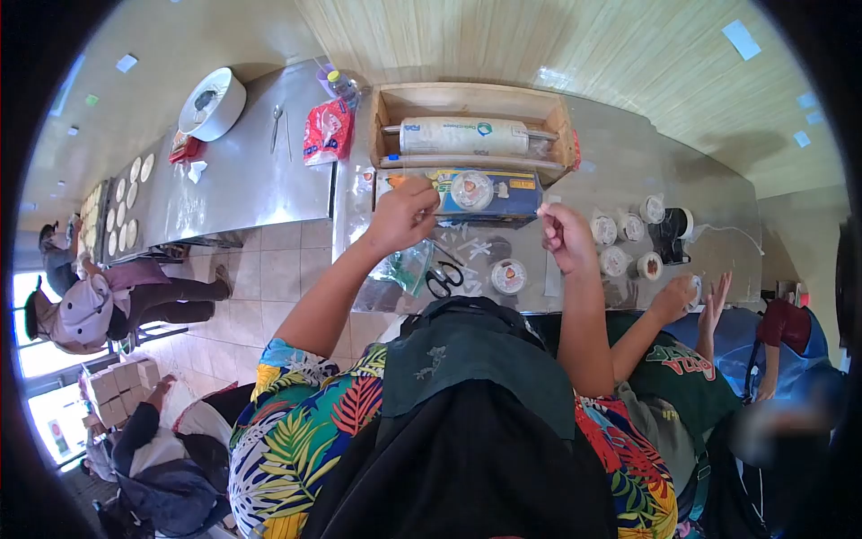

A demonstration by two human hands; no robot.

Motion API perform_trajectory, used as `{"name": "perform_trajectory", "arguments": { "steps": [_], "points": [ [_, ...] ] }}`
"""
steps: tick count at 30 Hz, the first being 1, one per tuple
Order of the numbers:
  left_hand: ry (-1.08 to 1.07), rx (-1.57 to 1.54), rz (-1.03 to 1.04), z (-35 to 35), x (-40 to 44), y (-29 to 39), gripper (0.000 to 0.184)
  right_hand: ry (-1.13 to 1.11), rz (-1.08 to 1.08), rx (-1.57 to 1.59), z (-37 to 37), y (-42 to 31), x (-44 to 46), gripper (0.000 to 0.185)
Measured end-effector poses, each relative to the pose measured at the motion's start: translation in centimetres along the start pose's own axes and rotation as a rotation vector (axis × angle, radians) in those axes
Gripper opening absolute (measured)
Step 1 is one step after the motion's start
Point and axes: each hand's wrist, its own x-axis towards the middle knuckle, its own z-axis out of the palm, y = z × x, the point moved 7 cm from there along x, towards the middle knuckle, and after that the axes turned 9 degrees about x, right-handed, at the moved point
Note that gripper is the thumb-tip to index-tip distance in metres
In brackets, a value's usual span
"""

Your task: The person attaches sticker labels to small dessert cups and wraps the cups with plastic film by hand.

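Note:
My left hand [404, 216] is closed in a pinch beside a round lidded tub [471, 190] with a label on top. The tub rests on a blue and yellow box [519, 199]. At the box's right end, my right hand [568, 237] also has its fingers pinched together. Whatever either hand holds is too small or hidden to make out. Below them lie white strips [476, 249], black-handled scissors [444, 279] and a clear bag with green on it [409, 268]. A second labelled tub [509, 277] sits near the counter's front edge.
Behind the box, a wooden crate [382, 126] holds a film roll [462, 136]. Several tubs [631, 226] stand at right by a black device [669, 235]. A co-worker's hand [678, 296] is close on the right. A red packet [328, 131] and white bowl [235, 101] are left.

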Motion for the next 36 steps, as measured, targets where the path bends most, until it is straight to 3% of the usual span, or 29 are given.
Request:
{"name": "perform_trajectory", "arguments": {
  "steps": [6,10,13,15,16,18,21,23,25,27,29,32,36],
  "points": [
    [-0.074,0.039,0.020,2.0,-1.9,0.2,0.014,0.123,0.083,-0.015,-2.8,3.9,-0.3,0.014],
    [-0.055,-0.004,-0.031,4.2,-3.7,-1.5,0.019,0.196,0.027,-0.024,-4.6,5.5,0.5,0.013],
    [-0.091,0.079,-0.156,6.1,-4.9,-2.9,0.026,0.186,0.012,-0.114,-4.5,6.0,0.7,0.011],
    [0.005,-0.122,-0.440,6.9,-6.0,-4.8,0.022,0.171,0.015,-0.128,-4.0,6.2,0.8,0.011],
    [0.000,-0.123,-0.441,8.1,-6.4,-5.1,0.022,0.175,0.019,-0.125,-3.9,6.1,0.6,0.011],
    [0.073,-0.659,-0.783,10.8,-7.8,-7.0,0.020,0.158,0.042,-0.101,-3.7,6.0,0.2,0.011],
    [0.185,-0.536,-0.839,10.2,-7.7,-7.6,0.018,0.157,0.078,-0.109,-3.6,5.5,-0.1,0.011],
    [0.264,-0.549,-0.830,9.9,-7.2,-7.3,0.021,0.156,0.084,-0.118,-4.1,5.9,0.2,0.011],
    [0.302,-0.253,-0.379,7.7,-4.1,-3.6,0.030,0.149,0.089,-0.125,-4.2,6.2,0.5,0.011],
    [0.192,-0.187,-0.397,6.9,-2.0,-1.9,0.039,0.155,0.094,-0.143,-4.1,6.6,0.6,0.012],
    [0.363,0.036,-0.191,5.6,0.6,0.9,0.047,0.149,0.105,-0.140,-4.2,7.2,0.9,0.012],
    [0.302,0.067,-0.135,7.6,3.7,1.6,0.058,0.139,0.134,-0.132,-4.7,8.6,1.6,0.011],
    [0.263,0.245,-0.179,9.6,4.7,1.2,0.058,0.125,0.161,-0.141,-4.7,10.1,2.8,0.012]
  ]
}}
